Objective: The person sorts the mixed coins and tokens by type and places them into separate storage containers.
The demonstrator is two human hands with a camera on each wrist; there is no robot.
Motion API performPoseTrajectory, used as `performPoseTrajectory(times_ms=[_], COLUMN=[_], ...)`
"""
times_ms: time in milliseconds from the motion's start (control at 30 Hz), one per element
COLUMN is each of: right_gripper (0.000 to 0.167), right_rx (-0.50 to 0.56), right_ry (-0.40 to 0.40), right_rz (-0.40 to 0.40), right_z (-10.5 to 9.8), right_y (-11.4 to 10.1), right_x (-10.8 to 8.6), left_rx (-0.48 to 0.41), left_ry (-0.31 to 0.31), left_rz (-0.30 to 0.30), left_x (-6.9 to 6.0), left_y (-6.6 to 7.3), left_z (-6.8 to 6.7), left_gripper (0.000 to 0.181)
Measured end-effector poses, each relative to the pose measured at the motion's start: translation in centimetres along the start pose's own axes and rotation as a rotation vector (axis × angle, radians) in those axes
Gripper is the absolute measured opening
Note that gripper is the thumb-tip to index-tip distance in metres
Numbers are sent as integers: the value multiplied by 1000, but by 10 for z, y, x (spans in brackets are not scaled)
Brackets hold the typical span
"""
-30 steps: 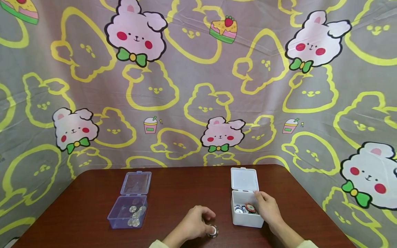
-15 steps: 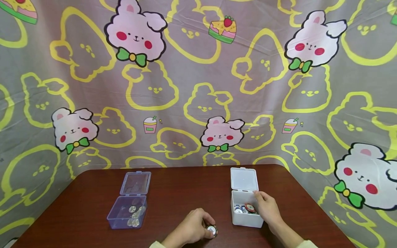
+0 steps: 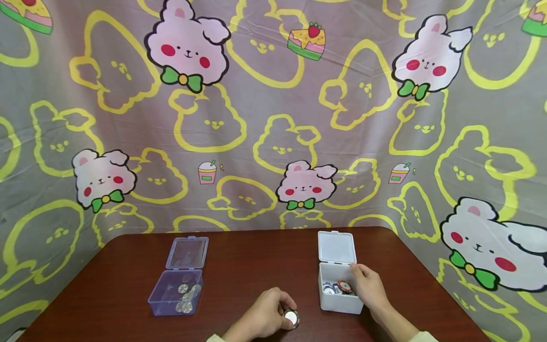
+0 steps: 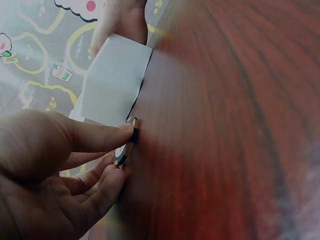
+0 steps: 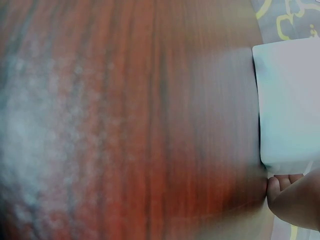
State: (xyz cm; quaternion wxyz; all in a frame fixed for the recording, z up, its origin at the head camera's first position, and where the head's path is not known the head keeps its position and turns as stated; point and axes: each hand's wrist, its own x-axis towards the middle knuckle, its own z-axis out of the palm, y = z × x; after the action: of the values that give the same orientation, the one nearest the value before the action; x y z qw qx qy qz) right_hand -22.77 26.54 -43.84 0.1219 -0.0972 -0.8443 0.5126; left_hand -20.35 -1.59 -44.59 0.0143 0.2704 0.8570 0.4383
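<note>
My left hand (image 3: 267, 314) pinches a poker chip (image 3: 292, 318) between thumb and fingers, low over the table's front part. The chip has a pale centre and a dark edge with lighter patches; in the left wrist view this chip (image 4: 131, 136) stands on edge between the fingertips. To its right is an open white plastic box (image 3: 342, 303) with several poker chips (image 3: 330, 288) inside, one of them red-rimmed (image 3: 344, 286). My right hand (image 3: 371, 287) holds the box's right wall at the rim. In the right wrist view some curled fingers (image 5: 285, 182) show beside the box.
A clear bluish box (image 3: 160, 304) with its lid tipped back stands on the left, with several silvery coins (image 3: 186, 299) in it. Both boxes sit on a dark red-brown table (image 3: 248, 266). A patterned curtain (image 3: 265, 104) hangs behind and along the sides.
The left fingers have come down and closed on the chip, which has shifted slightly left. My right hand and both boxes stay in place. The curtain on the right has shifted leftward.
</note>
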Motion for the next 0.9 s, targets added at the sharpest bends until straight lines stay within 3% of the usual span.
performPoseTrajectory(times_ms=[300, 400, 633, 900], right_gripper=[41, 41, 44, 42], right_rx=[-6, -6, -1, -6], right_ry=[1, -1, -4, 0], right_rz=[0, -1, 3, 3], right_z=[-1, -1, -1, -1], right_y=[-1, -2, -2, -1], right_x=[0, 0, 1, 1], left_rx=[-8, -93, -358, -539], left_ry=[40, 35, 23, 69], left_rz=[29, 25, -100, -145], left_x=[-1, 0, 4, 13], left_y=[1, 0, 0, 5], left_z=[-1, -2, -1, 4], left_gripper=[34, 30, 19, 18])
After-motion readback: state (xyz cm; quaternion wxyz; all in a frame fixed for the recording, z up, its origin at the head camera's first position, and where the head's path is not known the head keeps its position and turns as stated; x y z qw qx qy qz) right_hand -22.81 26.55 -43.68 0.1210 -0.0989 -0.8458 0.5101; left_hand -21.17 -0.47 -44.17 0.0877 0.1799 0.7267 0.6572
